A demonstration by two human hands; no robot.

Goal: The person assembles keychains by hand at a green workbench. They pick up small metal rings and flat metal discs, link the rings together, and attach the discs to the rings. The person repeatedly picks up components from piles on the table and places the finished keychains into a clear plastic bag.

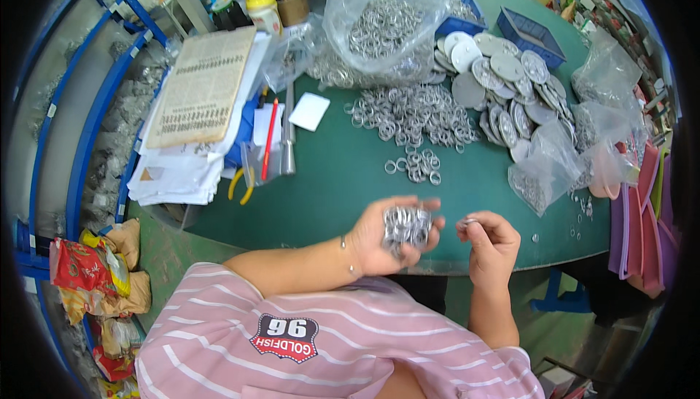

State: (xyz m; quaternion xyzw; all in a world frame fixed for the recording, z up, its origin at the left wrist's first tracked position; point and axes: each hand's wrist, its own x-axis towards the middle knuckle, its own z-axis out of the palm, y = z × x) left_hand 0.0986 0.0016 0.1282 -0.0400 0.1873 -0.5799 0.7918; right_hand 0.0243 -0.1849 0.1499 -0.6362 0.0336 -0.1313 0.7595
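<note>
My left hand (pixel 370 239) is cupped palm up at the table's near edge, its fingers curled round a handful of silvery metal rings (pixel 406 226). Just to its right, my right hand (pixel 493 244) pinches one small metal ring (pixel 467 221) between thumb and fingertips. Beyond both hands a small cluster of loose rings (pixel 419 166) lies on the green table (pixel 321 202). Behind that cluster spreads a larger heap of rings (pixel 415 113). A clear plastic bag (pixel 386 24) full of rings stands at the back of the heap.
Round grey metal discs (pixel 507 67) are piled at the right, near a blue bin (pixel 531 37). Clear bags of small parts (pixel 547 166) lie by the right edge. Papers with an old booklet (pixel 200 85), a red pencil (pixel 270 140) and yellow-handled pliers (pixel 240 186) occupy the left.
</note>
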